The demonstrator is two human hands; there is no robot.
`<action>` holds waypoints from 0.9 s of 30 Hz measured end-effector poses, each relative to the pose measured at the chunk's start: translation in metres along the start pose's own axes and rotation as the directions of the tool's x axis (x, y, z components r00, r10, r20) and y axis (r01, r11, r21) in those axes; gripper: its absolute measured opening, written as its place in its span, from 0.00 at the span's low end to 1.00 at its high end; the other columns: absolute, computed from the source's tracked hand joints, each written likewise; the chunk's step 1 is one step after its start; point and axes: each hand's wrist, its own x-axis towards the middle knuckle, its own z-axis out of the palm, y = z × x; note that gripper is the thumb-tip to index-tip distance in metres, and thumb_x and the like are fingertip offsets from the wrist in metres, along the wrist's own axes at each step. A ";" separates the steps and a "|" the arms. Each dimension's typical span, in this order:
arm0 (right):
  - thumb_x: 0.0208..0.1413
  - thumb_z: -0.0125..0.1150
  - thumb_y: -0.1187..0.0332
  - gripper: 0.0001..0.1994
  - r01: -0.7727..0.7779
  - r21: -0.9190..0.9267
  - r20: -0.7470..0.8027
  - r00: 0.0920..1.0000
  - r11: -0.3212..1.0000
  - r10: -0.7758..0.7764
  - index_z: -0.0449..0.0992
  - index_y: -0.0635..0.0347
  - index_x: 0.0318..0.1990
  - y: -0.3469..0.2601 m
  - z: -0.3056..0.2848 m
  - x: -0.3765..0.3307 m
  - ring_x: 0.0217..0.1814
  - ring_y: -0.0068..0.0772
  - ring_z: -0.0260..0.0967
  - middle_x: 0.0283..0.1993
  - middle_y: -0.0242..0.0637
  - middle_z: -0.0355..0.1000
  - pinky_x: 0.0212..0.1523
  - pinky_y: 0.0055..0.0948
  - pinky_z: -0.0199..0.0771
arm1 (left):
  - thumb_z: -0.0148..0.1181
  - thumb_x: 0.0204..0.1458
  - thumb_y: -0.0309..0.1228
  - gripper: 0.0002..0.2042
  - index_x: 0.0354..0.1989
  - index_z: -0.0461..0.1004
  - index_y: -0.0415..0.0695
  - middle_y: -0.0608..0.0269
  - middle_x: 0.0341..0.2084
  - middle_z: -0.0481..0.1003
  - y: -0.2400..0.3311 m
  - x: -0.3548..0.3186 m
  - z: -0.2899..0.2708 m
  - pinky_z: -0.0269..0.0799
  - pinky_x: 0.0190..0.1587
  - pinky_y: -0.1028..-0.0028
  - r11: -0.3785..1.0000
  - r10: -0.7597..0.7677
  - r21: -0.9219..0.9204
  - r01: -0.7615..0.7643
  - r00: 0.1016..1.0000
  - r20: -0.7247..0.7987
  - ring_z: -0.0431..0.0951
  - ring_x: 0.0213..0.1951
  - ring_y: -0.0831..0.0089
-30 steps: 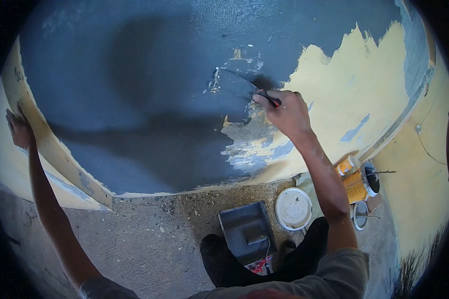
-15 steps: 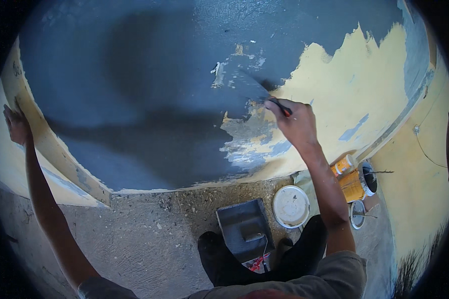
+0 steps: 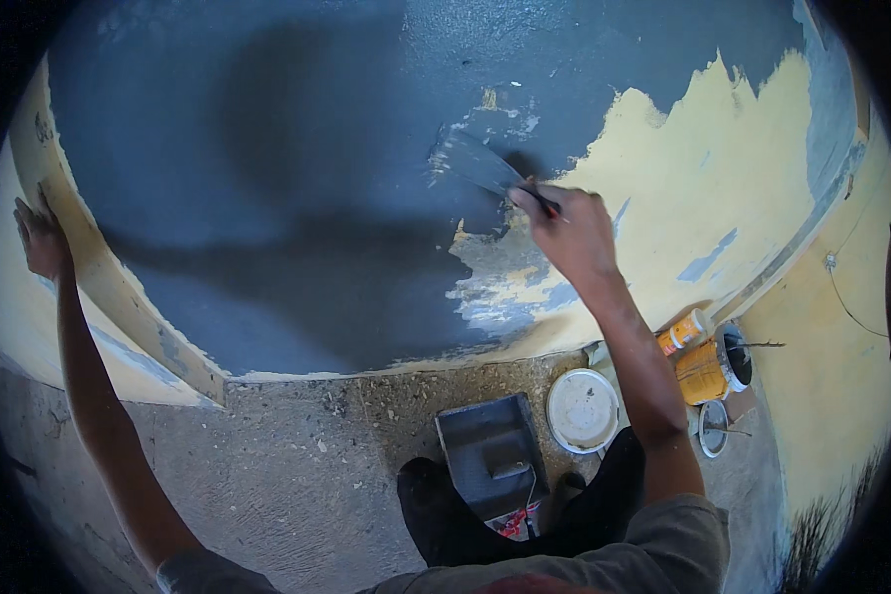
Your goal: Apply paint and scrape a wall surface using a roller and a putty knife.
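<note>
My right hand [image 3: 576, 240] is closed around the dark, red-marked handle of a scraper [image 3: 480, 163]. Its wide blade points up and to the left, against the grey-blue painted wall [image 3: 346, 297]. Whitish bits show at the blade's far edge. Below the blade, a patch of paint [image 3: 505, 272] is scraped and ragged, with yellow and pale layers showing. Far to the left, my left hand [image 3: 45, 245] lies with fingers stretched out by the cream wall edge [image 3: 87, 247], holding nothing.
A black paint tray [image 3: 465, 431] with a roller [image 3: 505, 463] lies on the rough floor by my legs. To its right are a white lid [image 3: 582, 411], an orange bucket [image 3: 705, 371] and a smaller orange-and-white container [image 3: 681, 334]. Bare yellow wall [image 3: 703, 178] spreads at the right.
The scraper has moved left and slightly up with my right hand, its blade now over the pale loose flake seen before. My left hand keeps its place at the wall edge.
</note>
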 end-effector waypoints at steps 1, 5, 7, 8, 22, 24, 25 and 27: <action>0.54 0.62 0.56 0.11 0.102 0.025 -0.032 0.994 0.994 -0.101 0.82 0.51 0.36 -0.002 -0.001 0.000 0.26 0.49 0.73 0.22 0.43 0.74 0.27 0.36 0.72 | 0.34 0.58 0.62 0.33 0.65 0.59 0.53 0.58 0.62 0.63 0.000 0.000 0.000 0.65 0.58 0.60 1.000 -0.024 -0.017 0.024 0.999 0.022 0.65 0.61 0.59; 0.55 0.60 0.57 0.11 0.001 -0.018 -0.029 1.000 1.000 -0.002 0.81 0.54 0.35 -0.005 -0.002 -0.005 0.23 0.51 0.71 0.20 0.45 0.72 0.25 0.38 0.71 | 0.33 0.58 0.62 0.33 0.65 0.59 0.54 0.60 0.62 0.63 -0.005 0.000 0.003 0.65 0.58 0.60 1.000 0.028 0.007 -0.028 0.999 0.026 0.65 0.61 0.59; 0.55 0.60 0.57 0.12 -0.041 -0.050 -0.033 0.999 0.998 0.040 0.81 0.55 0.34 -0.006 -0.004 -0.007 0.22 0.51 0.71 0.20 0.46 0.72 0.25 0.39 0.71 | 0.33 0.58 0.62 0.33 0.65 0.59 0.54 0.60 0.62 0.63 -0.008 0.001 0.006 0.66 0.58 0.59 0.997 0.064 0.034 -0.066 0.997 0.035 0.65 0.61 0.59; 0.56 0.60 0.57 0.12 -0.148 -0.123 -0.016 0.989 0.981 0.147 0.81 0.55 0.34 -0.007 -0.003 -0.008 0.22 0.51 0.71 0.19 0.46 0.72 0.24 0.39 0.71 | 0.33 0.58 0.62 0.33 0.65 0.59 0.54 0.61 0.62 0.64 -0.009 0.000 0.008 0.66 0.57 0.59 0.999 0.053 -0.003 -0.053 0.999 -0.004 0.65 0.61 0.59; 0.56 0.60 0.57 0.12 0.119 -0.057 -0.089 0.988 0.991 -0.124 0.81 0.55 0.33 -0.007 -0.001 -0.005 0.22 0.50 0.72 0.20 0.45 0.73 0.23 0.38 0.70 | 0.35 0.57 0.62 0.33 0.65 0.59 0.55 0.63 0.61 0.64 -0.009 0.000 0.008 0.68 0.56 0.62 1.000 -0.004 -0.018 0.004 1.000 -0.018 0.64 0.62 0.62; 0.56 0.60 0.57 0.11 0.031 -0.055 -0.078 0.996 0.998 -0.036 0.81 0.54 0.34 -0.005 0.003 -0.004 0.21 0.49 0.72 0.20 0.44 0.73 0.22 0.37 0.70 | 0.35 0.57 0.62 0.33 0.65 0.59 0.55 0.63 0.61 0.64 -0.011 0.001 0.010 0.69 0.55 0.62 0.999 0.044 -0.015 -0.045 0.998 -0.039 0.65 0.62 0.62; 0.56 0.60 0.57 0.11 0.089 0.028 -0.099 0.991 0.996 -0.086 0.82 0.53 0.34 -0.003 0.003 -0.005 0.21 0.48 0.72 0.20 0.44 0.73 0.22 0.36 0.70 | 0.35 0.57 0.62 0.33 0.65 0.59 0.55 0.63 0.61 0.64 -0.013 -0.001 0.011 0.69 0.55 0.62 0.999 0.047 0.005 -0.047 0.998 -0.033 0.65 0.62 0.62; 0.56 0.60 0.57 0.11 -0.012 -0.005 -0.061 0.998 1.000 0.012 0.82 0.53 0.34 0.002 0.002 -0.007 0.21 0.47 0.72 0.21 0.44 0.73 0.22 0.36 0.70 | 0.35 0.58 0.61 0.32 0.65 0.59 0.55 0.61 0.61 0.64 -0.016 0.000 0.013 0.69 0.55 0.61 0.999 0.003 0.050 -0.004 1.000 0.021 0.65 0.61 0.62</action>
